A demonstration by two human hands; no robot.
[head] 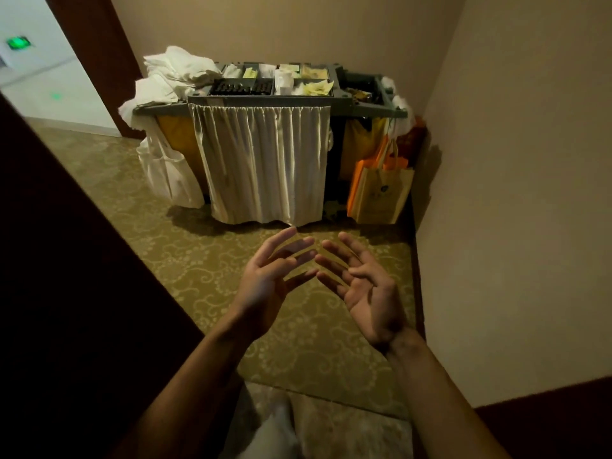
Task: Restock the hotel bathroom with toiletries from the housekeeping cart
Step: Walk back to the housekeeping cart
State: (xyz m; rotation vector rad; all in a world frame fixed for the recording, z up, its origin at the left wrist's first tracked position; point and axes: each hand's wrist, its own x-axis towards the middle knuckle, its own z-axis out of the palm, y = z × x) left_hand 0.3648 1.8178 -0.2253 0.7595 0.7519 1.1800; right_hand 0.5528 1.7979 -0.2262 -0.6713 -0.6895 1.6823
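Approach step, as judged: you face the housekeeping cart (265,101) at twelve o'clock, with nothing collected. The toiletries (316,87) lie in its top tray compartments, well apart from your hands. Your left hand (268,279) at seven o'clock and right hand (367,293) at five o'clock are raised with fingers spread and almost straight, fingertips near one another, both empty. The next move likely calls for stepping closer and reaching over the tray's front rim.

Housekeeping cart (265,102) against the far wall, cream curtain (265,164) across its front, white linens (172,77) heaped at its left end, orange bag (377,190) hanging at its right, left hand (268,283) and right hand (367,289) empty, fingers spread, fingertips near each other above patterned carpet (185,260)
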